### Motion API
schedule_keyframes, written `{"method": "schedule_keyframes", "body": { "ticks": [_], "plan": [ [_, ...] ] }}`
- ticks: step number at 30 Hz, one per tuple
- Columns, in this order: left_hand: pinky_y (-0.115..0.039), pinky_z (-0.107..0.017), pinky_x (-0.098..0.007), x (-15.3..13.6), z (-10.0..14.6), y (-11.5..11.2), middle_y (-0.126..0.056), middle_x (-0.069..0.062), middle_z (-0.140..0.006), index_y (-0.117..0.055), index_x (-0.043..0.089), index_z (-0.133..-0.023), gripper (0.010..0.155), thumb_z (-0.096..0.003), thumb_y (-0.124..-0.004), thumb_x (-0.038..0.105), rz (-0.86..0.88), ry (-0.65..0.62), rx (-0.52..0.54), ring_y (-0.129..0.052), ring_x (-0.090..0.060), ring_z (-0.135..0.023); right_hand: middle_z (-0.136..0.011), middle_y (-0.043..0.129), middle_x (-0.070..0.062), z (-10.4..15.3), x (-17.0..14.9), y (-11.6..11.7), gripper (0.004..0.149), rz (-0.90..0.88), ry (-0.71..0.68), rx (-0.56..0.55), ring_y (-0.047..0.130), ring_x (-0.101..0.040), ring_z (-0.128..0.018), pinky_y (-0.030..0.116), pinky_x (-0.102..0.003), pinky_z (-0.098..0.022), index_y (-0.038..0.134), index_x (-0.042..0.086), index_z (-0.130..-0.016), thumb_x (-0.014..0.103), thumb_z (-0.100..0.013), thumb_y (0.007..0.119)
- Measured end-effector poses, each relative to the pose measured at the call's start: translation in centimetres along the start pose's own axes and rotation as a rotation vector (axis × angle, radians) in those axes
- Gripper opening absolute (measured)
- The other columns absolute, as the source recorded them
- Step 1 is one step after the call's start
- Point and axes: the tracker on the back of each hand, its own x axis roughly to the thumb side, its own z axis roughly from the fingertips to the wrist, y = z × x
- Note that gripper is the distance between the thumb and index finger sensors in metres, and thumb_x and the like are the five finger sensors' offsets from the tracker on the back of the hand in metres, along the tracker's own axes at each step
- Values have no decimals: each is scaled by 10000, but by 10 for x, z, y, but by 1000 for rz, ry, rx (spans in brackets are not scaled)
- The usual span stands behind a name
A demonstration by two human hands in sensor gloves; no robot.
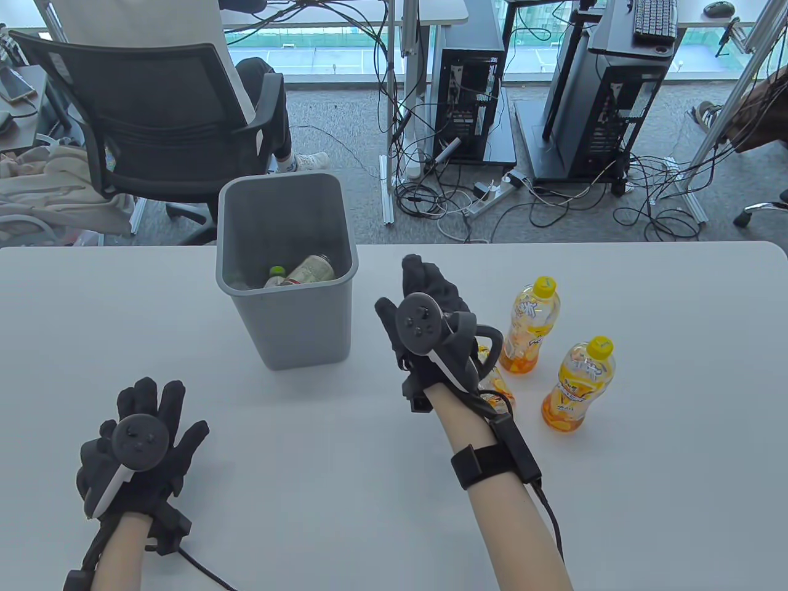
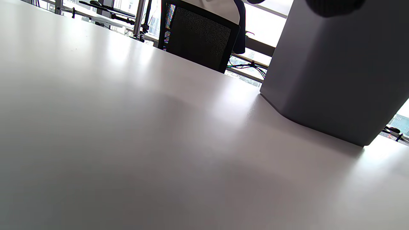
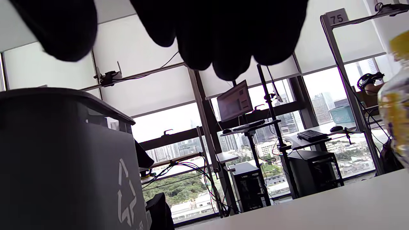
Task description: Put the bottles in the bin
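Observation:
A grey bin [image 1: 286,320] stands on the white table [image 1: 345,468], with two bottles [image 1: 308,269] lying inside. Three orange juice bottles with yellow caps stand to its right: one at the back [image 1: 530,323], one at the front right [image 1: 580,385], and one [image 1: 495,388] mostly hidden behind my right wrist. My right hand [image 1: 425,289] hovers between the bin and the bottles and holds nothing; its fingers [image 3: 198,32] hang free in the right wrist view. My left hand [image 1: 151,400] lies flat on the table at lower left, fingers spread, empty.
The bin also shows in the left wrist view [image 2: 332,70] and the right wrist view [image 3: 64,159], where a bottle [image 3: 396,111] blurs at the right edge. A black office chair [image 1: 154,123] and computer towers [image 1: 468,92] stand beyond the table's far edge.

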Motion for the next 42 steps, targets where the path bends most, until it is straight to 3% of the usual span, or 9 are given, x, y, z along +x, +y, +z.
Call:
{"method": "schedule_keyframes", "body": {
  "ticks": [11,14,19,24,30,35,42],
  "plan": [
    [-177,-838,-680,2,-1,-1,-89,-19,-1285,-264,384,-1176,802,-503,-580,686,-8,-8,-11,-80,-330,-1218,-1112,612,-117,59,-73,68,761,299,186,159,684,-407,-942,650,-531,-698,515,257,-1091,576,-450,774],
    [-180,-838,-681,3,-1,-2,-90,-20,-1285,-263,384,-1176,802,-504,-580,686,-12,-10,-13,-80,-331,-1218,-1101,641,-90,68,-82,85,765,460,166,126,717,-384,-930,678,-513,-687,529,265,-1083,587,-437,781],
    [-179,-838,-681,3,-1,-2,-88,-20,-1285,-262,385,-1176,802,-503,-579,686,-13,-4,-17,-80,-332,-1217,-1087,666,-85,67,-89,101,804,520,177,206,768,-369,-895,708,-496,-667,520,258,-1085,613,-416,790],
    [-182,-838,-681,3,-1,-2,-91,-18,-1285,-263,386,-1175,802,-502,-581,685,-10,0,-18,-82,-329,-1218,-1084,588,-131,66,-99,116,945,562,194,284,762,-357,-891,708,-485,-665,363,163,-1103,642,-400,774],
    [-188,-838,-681,3,-1,-2,-94,-19,-1285,-264,384,-1176,801,-503,-580,685,-16,-2,-21,-84,-332,-1217,-1096,561,-145,64,-108,118,970,525,236,314,773,-372,-871,738,-454,-633,308,150,-1112,636,-411,770],
    [-186,-839,-681,3,-1,-2,-86,-19,-1283,-261,385,-1175,802,-504,-580,685,-16,0,-22,-80,-332,-1217,-1084,598,-143,61,-110,115,927,455,258,272,793,-390,-851,757,-454,-618,361,162,-1105,592,-412,801],
    [-182,-839,-680,3,-2,-2,-78,-17,-1283,-260,386,-1176,802,-504,-578,686,-12,4,-25,-76,-332,-1217,-1084,611,-139,41,-89,82,908,300,237,183,801,-387,-848,776,-442,-611,383,173,-1104,590,-416,804]
  ]
}}
